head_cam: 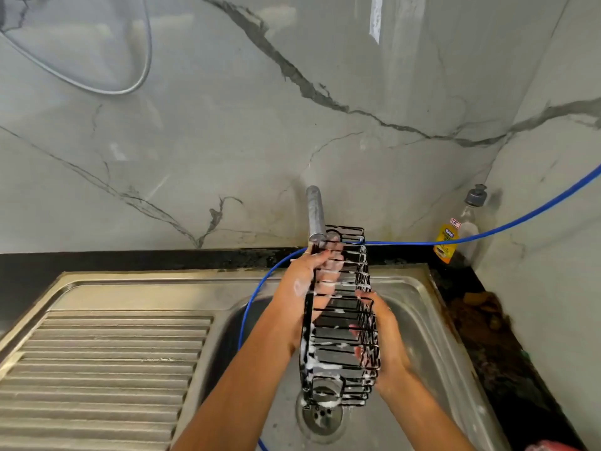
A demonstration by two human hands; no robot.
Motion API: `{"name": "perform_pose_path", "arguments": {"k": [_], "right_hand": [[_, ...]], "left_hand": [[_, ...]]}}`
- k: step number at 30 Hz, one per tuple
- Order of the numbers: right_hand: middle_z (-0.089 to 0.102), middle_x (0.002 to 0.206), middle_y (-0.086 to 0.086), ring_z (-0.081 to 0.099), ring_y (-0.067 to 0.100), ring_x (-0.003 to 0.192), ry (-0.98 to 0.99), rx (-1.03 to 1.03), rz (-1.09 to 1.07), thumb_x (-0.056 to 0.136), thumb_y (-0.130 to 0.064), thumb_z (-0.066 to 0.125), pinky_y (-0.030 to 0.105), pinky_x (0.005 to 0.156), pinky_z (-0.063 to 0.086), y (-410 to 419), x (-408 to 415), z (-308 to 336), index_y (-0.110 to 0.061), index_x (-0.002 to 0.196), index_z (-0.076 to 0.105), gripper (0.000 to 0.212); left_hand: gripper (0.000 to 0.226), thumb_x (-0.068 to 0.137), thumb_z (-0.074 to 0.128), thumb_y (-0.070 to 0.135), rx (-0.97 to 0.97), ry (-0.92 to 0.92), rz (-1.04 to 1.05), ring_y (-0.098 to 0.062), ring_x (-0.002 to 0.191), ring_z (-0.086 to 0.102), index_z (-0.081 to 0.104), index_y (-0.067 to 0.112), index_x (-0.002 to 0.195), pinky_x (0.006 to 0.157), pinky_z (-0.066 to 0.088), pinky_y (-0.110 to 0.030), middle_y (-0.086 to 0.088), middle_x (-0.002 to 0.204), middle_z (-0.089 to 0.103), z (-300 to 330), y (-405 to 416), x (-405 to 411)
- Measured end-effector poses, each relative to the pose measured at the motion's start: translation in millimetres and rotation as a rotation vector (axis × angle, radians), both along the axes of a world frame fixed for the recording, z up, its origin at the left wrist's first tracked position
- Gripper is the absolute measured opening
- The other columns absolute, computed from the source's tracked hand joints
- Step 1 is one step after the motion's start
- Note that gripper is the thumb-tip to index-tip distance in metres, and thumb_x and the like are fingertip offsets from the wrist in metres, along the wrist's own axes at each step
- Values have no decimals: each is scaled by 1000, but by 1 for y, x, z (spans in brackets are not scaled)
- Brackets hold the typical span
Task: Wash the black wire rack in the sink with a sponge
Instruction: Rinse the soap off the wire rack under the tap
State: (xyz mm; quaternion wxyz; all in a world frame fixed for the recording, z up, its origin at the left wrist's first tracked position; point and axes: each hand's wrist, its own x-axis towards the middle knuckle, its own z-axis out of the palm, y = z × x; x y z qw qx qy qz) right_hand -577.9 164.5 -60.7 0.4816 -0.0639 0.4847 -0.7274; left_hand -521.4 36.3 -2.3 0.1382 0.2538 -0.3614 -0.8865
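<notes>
Left grip (pixel 312 278) is closed round the upper left edge of the black wire rack (pixel 340 320), steadying it near the tap (pixel 315 213), while the right grip (pixel 380 336), further right, curls over the lower right side with fingers poking through the wires; no sponge can be made out in either hand. Held this way above the sink (pixel 422 307) basin, the soapy rack probably sheds its suds straight down toward the drain (pixel 322 418). Its long axis runs away from the person, far end tilted up at the tap, near end low over the drain.
</notes>
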Motion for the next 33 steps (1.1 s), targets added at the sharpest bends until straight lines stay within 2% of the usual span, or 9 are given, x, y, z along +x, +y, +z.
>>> {"name": "perform_pose_path", "arguments": {"k": [6, 9, 13, 15, 19, 21, 25, 29, 33], "right_hand": [[68, 106, 16, 64, 31, 93, -43, -56, 5, 68, -36, 71, 48, 88, 49, -3, -1, 3, -9, 114, 67, 54], [69, 89, 4, 63, 16, 72, -46, 20, -22, 81, -37, 63, 31, 60, 49, 2, 3, 3, -16, 105, 69, 32], [63, 74, 3, 57, 15, 56, -45, 59, 52, 80, -41, 62, 24, 43, 43, 8, 5, 2, -13, 99, 66, 34], [61, 79, 5, 53, 17, 62, -29, 110, 87, 73, -50, 65, 26, 47, 40, 10, 4, -3, -15, 101, 68, 45], [64, 90, 0, 54, 12, 67, 38, 91, 86, 88, -43, 55, 23, 46, 41, 15, 6, -5, -24, 106, 67, 29], [64, 101, -6, 56, 13, 81, 82, 91, 42, 86, -48, 56, 26, 56, 44, 14, 9, -5, -30, 113, 64, 33], [59, 126, -5, 53, 19, 118, 129, 61, -153, 64, -59, 67, 47, 102, 41, 6, 18, 1, -38, 117, 56, 58], [50, 133, -9, 48, 16, 124, 146, 12, -244, 79, -43, 65, 45, 107, 37, 2, 11, 4, -33, 128, 50, 53], [46, 138, -10, 45, 14, 126, 195, 42, -274, 75, -45, 68, 43, 108, 36, -4, 5, 7, -36, 132, 46, 62]], "left_hand": [[24, 99, 34, 16, 197, 185, 108, 1, 35, 35, 51, 11, 84, 29, 28, -10, 7, 54, 38, -5, 22, 12], [25, 93, 43, 14, 256, 271, 89, -1, 39, 42, 61, 9, 77, 33, 33, -10, 5, 57, 44, -12, 30, 15], [43, 100, 33, 28, 122, 133, 237, -7, 58, 50, 66, 5, 86, 49, 42, -12, 0, 69, 59, -22, 30, 13], [46, 103, 30, 33, 104, 65, 258, -10, 68, 52, 65, 5, 93, 53, 43, -15, -4, 80, 62, -22, 23, 9], [51, 102, 27, 35, 101, 51, 192, -2, 42, 48, 66, 12, 78, 36, 37, -11, 4, 56, 56, -17, 1, -3], [54, 103, 28, 24, -48, -4, 250, -5, 57, 62, 74, 10, 78, 53, 48, -14, 2, 66, 70, -19, -10, -14], [39, 104, 27, 12, -173, -42, 176, -13, 75, 73, 62, 0, 94, 79, 55, -24, -7, 81, 75, -15, -22, -37], [40, 104, 29, 13, -253, -92, 72, -10, 77, 72, 66, 4, 90, 86, 51, -22, -5, 82, 75, -17, -31, -46], [39, 105, 30, 19, -237, -185, 107, -14, 80, 71, 64, -1, 106, 72, 56, -18, -7, 84, 75, -18, -37, -49]]}}
